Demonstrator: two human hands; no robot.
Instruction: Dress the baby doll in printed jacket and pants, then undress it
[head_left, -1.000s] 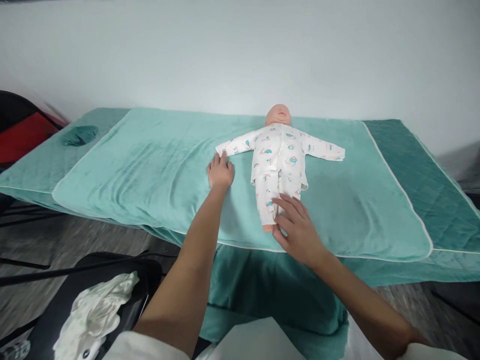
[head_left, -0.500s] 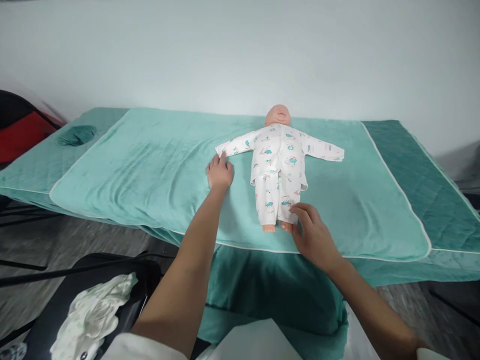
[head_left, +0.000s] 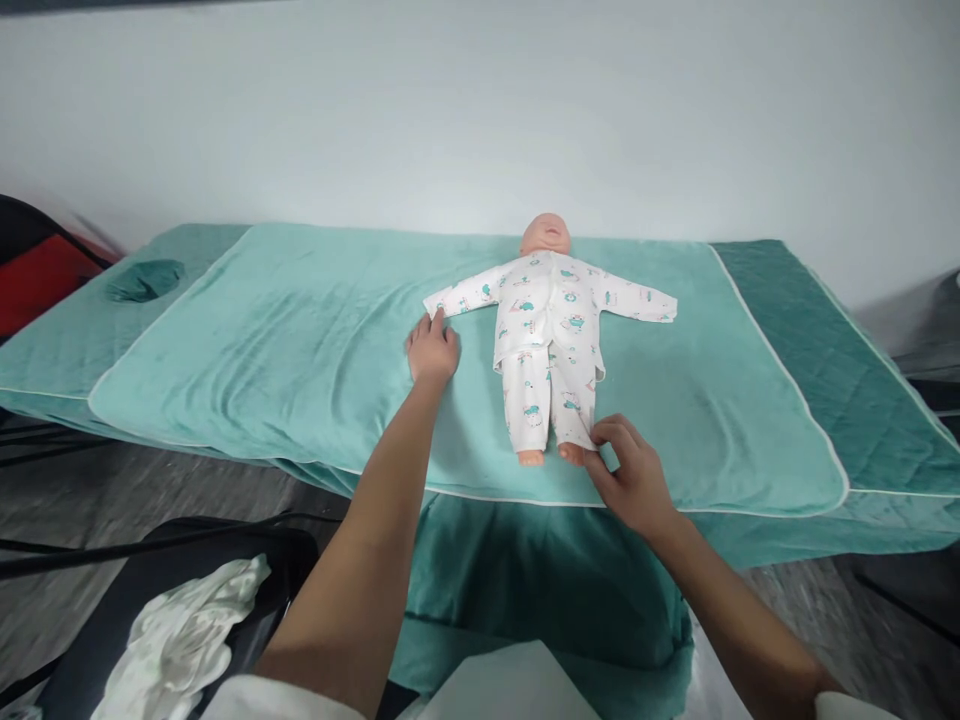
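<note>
A baby doll (head_left: 545, 234) lies on its back on the bed, arms spread wide. It wears a white printed shirt (head_left: 546, 305) with long sleeves and matching trousers (head_left: 527, 400); its bare toes show below the hems. My left hand (head_left: 433, 347) rests on the cover, fingers stretched out, the fingertips at the cuff of the sleeve on the left. With thumb and forefinger, my right hand (head_left: 634, 475) pinches the hem of the trouser leg on the right, beside the foot.
A light green cover (head_left: 330, 340) is spread over the darker green quilted bed (head_left: 840, 370), which stands against a white wall. The bed has a face hole (head_left: 146, 281) at the left. A crumpled white cloth (head_left: 184, 640) lies on a black chair (head_left: 97, 640) at lower left.
My right thumb and fingers have closed on the trouser hem at its outer corner. My left hand stays by the sleeve cuff. The whole view has shifted slightly.
</note>
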